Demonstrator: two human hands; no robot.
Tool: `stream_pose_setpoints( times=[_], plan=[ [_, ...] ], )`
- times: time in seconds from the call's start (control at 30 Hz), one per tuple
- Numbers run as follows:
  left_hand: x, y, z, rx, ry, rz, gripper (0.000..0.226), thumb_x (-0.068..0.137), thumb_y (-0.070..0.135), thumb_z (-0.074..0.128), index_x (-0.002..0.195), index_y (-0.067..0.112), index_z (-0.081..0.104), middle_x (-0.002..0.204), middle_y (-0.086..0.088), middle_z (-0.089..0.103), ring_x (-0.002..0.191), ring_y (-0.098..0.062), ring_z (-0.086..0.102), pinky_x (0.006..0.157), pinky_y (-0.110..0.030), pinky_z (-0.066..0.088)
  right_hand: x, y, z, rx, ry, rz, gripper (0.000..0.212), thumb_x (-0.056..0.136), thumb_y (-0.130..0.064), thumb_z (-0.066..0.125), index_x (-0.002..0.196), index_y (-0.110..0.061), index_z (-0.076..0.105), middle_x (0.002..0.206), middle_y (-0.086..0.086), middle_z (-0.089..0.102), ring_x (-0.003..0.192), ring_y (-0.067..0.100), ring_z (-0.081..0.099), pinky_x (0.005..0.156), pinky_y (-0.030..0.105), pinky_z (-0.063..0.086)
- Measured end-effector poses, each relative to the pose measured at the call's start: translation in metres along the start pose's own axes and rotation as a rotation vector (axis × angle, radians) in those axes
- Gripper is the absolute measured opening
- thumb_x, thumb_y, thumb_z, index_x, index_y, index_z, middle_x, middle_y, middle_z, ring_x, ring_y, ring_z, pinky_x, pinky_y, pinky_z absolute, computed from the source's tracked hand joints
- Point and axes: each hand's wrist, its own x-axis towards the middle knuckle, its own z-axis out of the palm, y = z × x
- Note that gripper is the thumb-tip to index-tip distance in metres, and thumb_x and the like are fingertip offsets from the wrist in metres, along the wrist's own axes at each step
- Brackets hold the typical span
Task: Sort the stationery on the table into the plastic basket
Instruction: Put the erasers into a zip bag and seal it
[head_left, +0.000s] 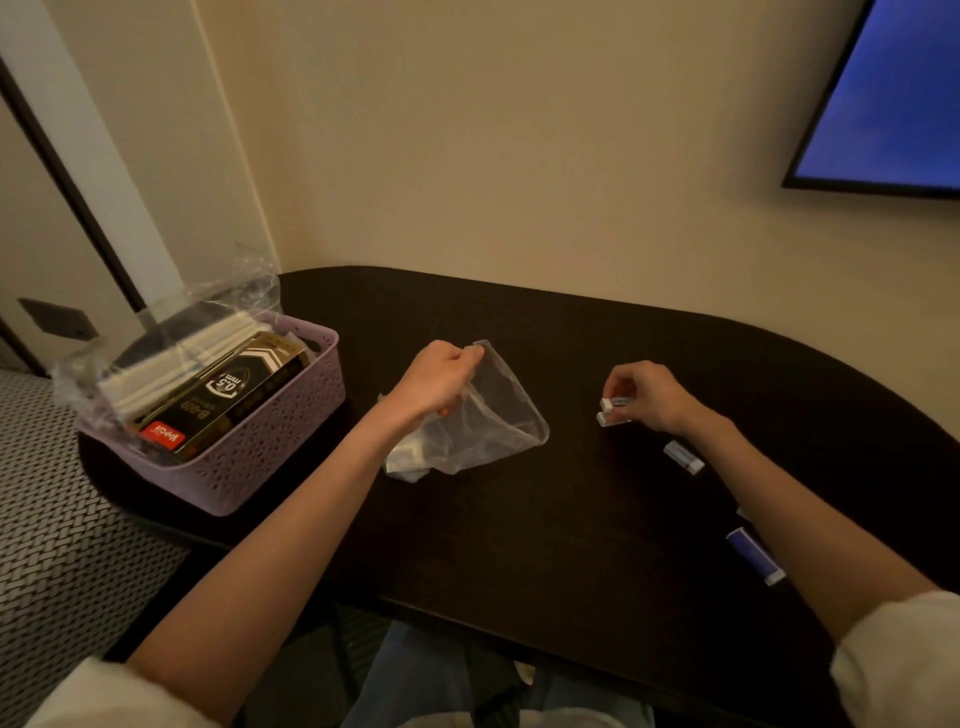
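Nearest the viewer, a blue-sleeved eraser (754, 555) lies on the dark counter (571, 545) beside the right forearm; a second, white-sleeved eraser (683, 457) lies farther in, just short of the right wrist. The right hand (648, 396) has its fingers curled, pinching a small white eraser (617, 402) directly above another eraser (609, 419) that rests on the counter. The left hand (435, 383), well apart from the right, grips the upper edge of a clear plastic bag (483, 422), whose lower part sags onto the counter with something pale inside. At the far left edge of the counter stands the lilac plastic basket (260, 457), holding a black 0.5 mm pen box (223, 402) and white items in crumpled clear wrap (171, 358). On the wall beyond hangs a blue-lit screen (893, 98).
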Motion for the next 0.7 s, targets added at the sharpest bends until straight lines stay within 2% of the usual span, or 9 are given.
stream_pose_setpoints(
  times=[0.1, 0.27, 0.4, 0.47, 0.57, 0.63, 0.7],
  plan=[
    [0.0, 0.002, 0.0, 0.002, 0.005, -0.002, 0.038, 0.102, 0.031, 0.043, 0.074, 0.009, 0.056, 0.055, -0.002, 0.041, 0.044, -0.012, 0.038, 0.043, -0.019, 0.034, 0.004, 0.003, 0.001, 0.011, -0.06, 0.014, 0.026, 0.078, -0.014, 0.076, 0.09, -0.03, 0.059, 0.105, -0.005, 0.059, 0.102, 0.012, 0.057, 0.087, 0.031, 0.051],
    [0.0, 0.001, -0.001, 0.0, 0.015, -0.01, 0.04, 0.102, 0.032, 0.043, 0.071, 0.01, 0.054, 0.054, -0.002, 0.041, 0.043, -0.012, 0.038, 0.042, -0.019, 0.034, 0.004, 0.008, 0.005, -0.03, -0.071, 0.014, 0.03, 0.079, -0.014, 0.075, 0.107, -0.02, 0.063, 0.111, -0.003, 0.059, 0.105, 0.012, 0.056, 0.086, 0.025, 0.047],
    [-0.001, 0.001, -0.001, 0.008, 0.019, -0.006, 0.037, 0.102, 0.031, 0.043, 0.076, 0.008, 0.056, 0.056, -0.004, 0.041, 0.043, -0.013, 0.037, 0.039, -0.016, 0.033, 0.0, -0.001, 0.009, -0.025, -0.012, 0.043, 0.024, 0.083, -0.017, 0.071, 0.107, -0.017, 0.066, 0.111, 0.0, 0.063, 0.098, 0.009, 0.056, 0.084, 0.025, 0.047],
    [-0.002, -0.001, -0.002, 0.005, 0.017, -0.003, 0.038, 0.102, 0.031, 0.043, 0.074, 0.009, 0.055, 0.056, -0.004, 0.04, 0.043, -0.013, 0.037, 0.039, -0.017, 0.033, -0.003, -0.016, 0.008, 0.064, 0.121, -0.006, 0.024, 0.083, -0.018, 0.071, 0.107, -0.015, 0.067, 0.107, 0.0, 0.066, 0.097, 0.01, 0.06, 0.084, 0.027, 0.049],
    [-0.002, -0.004, -0.005, -0.002, 0.008, -0.003, 0.036, 0.102, 0.032, 0.044, 0.076, 0.009, 0.055, 0.056, -0.004, 0.039, 0.044, -0.013, 0.036, 0.04, -0.019, 0.032, -0.015, -0.059, -0.004, 0.364, 0.332, -0.116, 0.025, 0.082, -0.018, 0.073, 0.106, -0.013, 0.07, 0.099, -0.001, 0.07, 0.093, 0.009, 0.065, 0.085, 0.026, 0.052],
    [-0.002, -0.004, -0.007, -0.002, 0.009, -0.008, 0.037, 0.102, 0.032, 0.044, 0.076, 0.009, 0.057, 0.057, -0.004, 0.04, 0.043, -0.013, 0.037, 0.04, -0.018, 0.033, -0.03, -0.095, -0.017, 0.529, 0.354, -0.184, 0.023, 0.081, -0.018, 0.074, 0.104, -0.017, 0.07, 0.095, -0.006, 0.07, 0.088, 0.001, 0.065, 0.08, 0.017, 0.053],
    [-0.001, -0.003, -0.009, 0.0, 0.022, -0.01, 0.038, 0.102, 0.032, 0.044, 0.076, 0.008, 0.058, 0.057, -0.004, 0.042, 0.042, -0.011, 0.038, 0.039, -0.017, 0.033, -0.043, -0.126, -0.024, 0.575, 0.268, -0.233, 0.023, 0.08, -0.019, 0.075, 0.103, -0.019, 0.07, 0.09, -0.012, 0.069, 0.083, -0.004, 0.065, 0.071, 0.009, 0.051]
  ],
)
